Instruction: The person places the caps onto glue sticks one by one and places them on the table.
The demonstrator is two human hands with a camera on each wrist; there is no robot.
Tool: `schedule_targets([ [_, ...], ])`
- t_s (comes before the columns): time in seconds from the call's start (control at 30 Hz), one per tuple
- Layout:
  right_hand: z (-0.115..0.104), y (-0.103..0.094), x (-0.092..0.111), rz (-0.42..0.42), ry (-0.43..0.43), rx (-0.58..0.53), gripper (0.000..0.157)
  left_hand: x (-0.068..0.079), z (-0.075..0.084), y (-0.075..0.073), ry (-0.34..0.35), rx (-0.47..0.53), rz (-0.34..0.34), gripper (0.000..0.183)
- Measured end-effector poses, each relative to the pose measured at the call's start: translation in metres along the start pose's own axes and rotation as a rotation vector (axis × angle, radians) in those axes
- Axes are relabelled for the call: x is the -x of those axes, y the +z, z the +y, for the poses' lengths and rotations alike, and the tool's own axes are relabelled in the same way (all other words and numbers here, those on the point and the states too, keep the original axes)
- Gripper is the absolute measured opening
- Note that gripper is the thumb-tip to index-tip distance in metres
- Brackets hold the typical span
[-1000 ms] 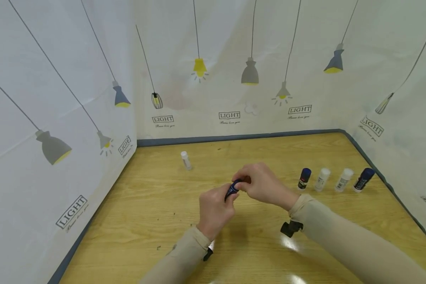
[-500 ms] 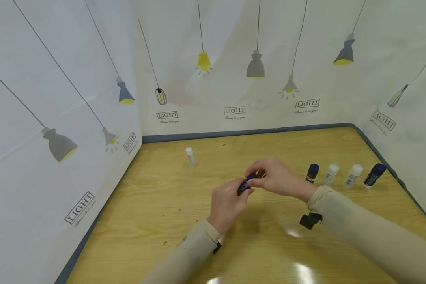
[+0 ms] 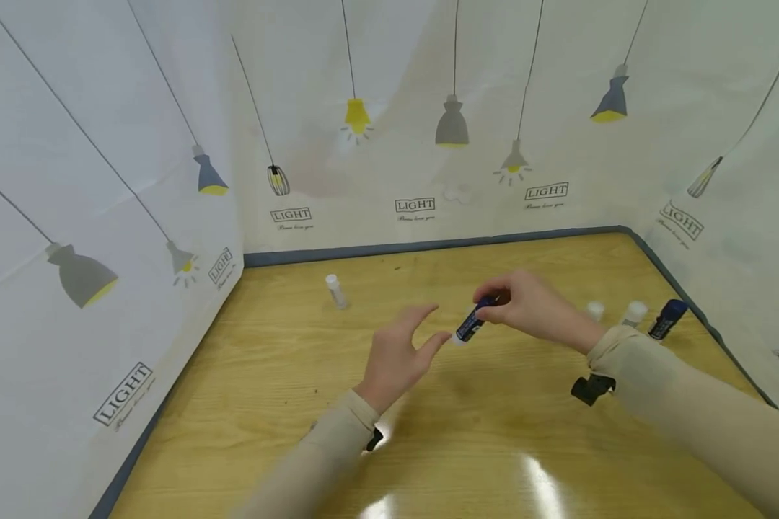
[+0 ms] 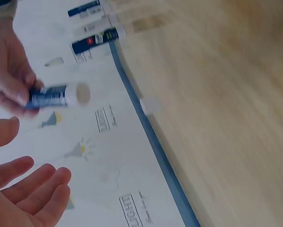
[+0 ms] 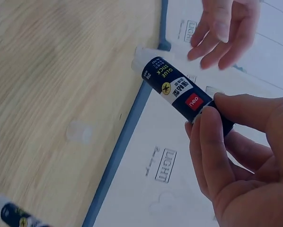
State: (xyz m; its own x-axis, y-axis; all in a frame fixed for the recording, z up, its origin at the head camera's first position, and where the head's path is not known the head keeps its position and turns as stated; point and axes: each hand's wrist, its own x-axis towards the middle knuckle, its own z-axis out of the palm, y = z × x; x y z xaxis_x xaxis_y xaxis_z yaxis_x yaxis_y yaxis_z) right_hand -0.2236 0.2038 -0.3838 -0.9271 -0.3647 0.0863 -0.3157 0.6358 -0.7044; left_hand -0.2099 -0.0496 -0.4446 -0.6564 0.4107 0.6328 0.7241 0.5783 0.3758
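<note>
My right hand [image 3: 532,310] grips a dark blue glue stick [image 3: 470,324] by its blue cap end. The stick is tilted, its white base pointing down and left. In the right wrist view, the label [image 5: 174,90] reads "glue stick" with a red deli mark. My left hand [image 3: 396,357] is held just left of the white base with thumb and fingers spread. The left wrist view shows a gap between the left fingers [image 4: 42,189] and the glue stick [image 4: 56,96]. Nothing is in the left hand.
A white glue stick [image 3: 337,293] stands on the wooden table [image 3: 266,375] at the back left. At right, two white sticks [image 3: 595,311] and a dark blue one [image 3: 667,319] stand in a row, partly behind my right arm. Printed sheets [image 3: 337,166] wall the table.
My left hand has let go of the glue stick and opened. My right hand has drawn the stick away to the right, so more of its body and its white base now show.
</note>
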Motion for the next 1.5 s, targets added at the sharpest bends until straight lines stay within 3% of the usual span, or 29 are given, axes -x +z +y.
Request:
schedule_targets([
  [0.33,0.017,-0.022,0.005,0.049,0.025,0.137,0.013,-0.014,-0.027,-0.026,-0.027,-0.029,0.113,0.033],
  [0.83,0.037,-0.025,0.013,0.078,0.013,0.285,0.016,-0.023,-0.061,-0.030,-0.123,0.025,0.199,0.025],
  [1.2,0.050,-0.022,0.015,0.067,-0.023,0.379,0.020,-0.027,-0.087,-0.033,-0.148,-0.065,0.231,0.022],
  [1.5,0.055,-0.014,0.017,0.034,0.000,0.440,0.020,-0.028,-0.104,-0.039,-0.194,-0.088,0.247,0.022],
])
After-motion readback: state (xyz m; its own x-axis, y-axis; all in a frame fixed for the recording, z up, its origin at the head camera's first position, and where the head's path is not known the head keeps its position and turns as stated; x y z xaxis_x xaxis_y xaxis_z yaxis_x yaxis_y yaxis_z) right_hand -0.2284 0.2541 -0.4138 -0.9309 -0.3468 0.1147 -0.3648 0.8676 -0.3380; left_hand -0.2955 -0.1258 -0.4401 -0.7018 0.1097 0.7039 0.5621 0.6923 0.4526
